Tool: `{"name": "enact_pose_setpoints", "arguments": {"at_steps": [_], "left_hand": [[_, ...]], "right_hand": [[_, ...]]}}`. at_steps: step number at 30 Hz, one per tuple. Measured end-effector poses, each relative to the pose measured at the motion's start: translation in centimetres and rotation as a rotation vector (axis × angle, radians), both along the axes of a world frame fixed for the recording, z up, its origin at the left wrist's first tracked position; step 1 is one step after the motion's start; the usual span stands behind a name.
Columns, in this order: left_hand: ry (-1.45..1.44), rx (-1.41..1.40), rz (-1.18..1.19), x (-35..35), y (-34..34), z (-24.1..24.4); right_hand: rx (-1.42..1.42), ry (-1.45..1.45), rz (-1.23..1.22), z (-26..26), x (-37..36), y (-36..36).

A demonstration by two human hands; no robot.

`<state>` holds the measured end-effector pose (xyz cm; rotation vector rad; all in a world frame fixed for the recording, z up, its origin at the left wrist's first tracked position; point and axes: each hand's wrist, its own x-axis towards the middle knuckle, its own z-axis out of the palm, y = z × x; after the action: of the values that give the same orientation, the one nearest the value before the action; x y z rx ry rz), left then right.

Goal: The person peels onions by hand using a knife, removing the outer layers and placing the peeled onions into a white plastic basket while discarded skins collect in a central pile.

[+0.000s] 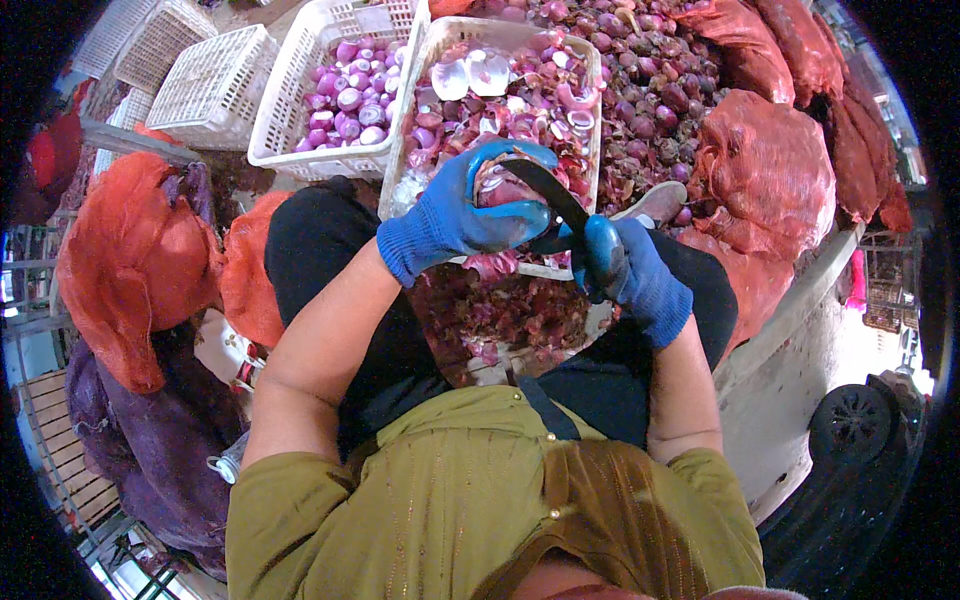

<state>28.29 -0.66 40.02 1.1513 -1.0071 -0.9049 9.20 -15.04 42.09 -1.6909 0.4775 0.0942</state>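
My left hand [469, 206], in a blue coated work glove, is closed around a red onion [504, 187] whose outer skin is partly cut open. Wearing a matching glove, my right hand [619, 259] grips a knife with a dark curved blade [551, 187]. The blade's tip end lies against the upper part of the onion. Both hands are above the near part of a white plastic crate [598, 131] filled with onion peelings [457, 124]. Two pale cup-shaped pieces [487, 73] rest on those peelings. My right fingers hide most of the knife's handle.
Left of the peelings crate, a white slotted crate [289, 90] holds peeled onions [360, 90]. Unpeeled onions [652, 97] are heaped to the right, beside red mesh sacks [765, 165]. An orange sack [135, 255] is at far left. Loose skins [502, 311] cover the ground between my legs.
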Motion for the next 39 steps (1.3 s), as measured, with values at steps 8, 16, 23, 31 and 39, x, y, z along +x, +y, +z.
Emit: {"name": "enact_pose_setpoints", "arguments": {"at_steps": [8,16,23,31,39], "left_hand": [[-0.008,-0.037,-0.011,-0.7,-0.6,-0.3],[0.021,-0.043,0.184,1.1,0.3,0.2],[-0.368,-0.084,0.31,1.6,0.9,-0.2],[-0.45,-0.066,0.394,0.7,-0.2,-0.7],[-0.328,0.009,0.554,-0.7,-0.9,-1.3]], "right_hand": [[0.095,-0.124,-0.046,-2.0,-0.3,0.5],[-0.579,-0.377,0.036,-2.5,-0.1,-0.4],[-0.852,-0.236,0.09,-1.2,-0.4,-0.4],[-1.073,-0.118,0.026,-1.1,0.0,0.6],[-1.102,-0.047,-0.086,-0.5,1.2,1.8]]}}
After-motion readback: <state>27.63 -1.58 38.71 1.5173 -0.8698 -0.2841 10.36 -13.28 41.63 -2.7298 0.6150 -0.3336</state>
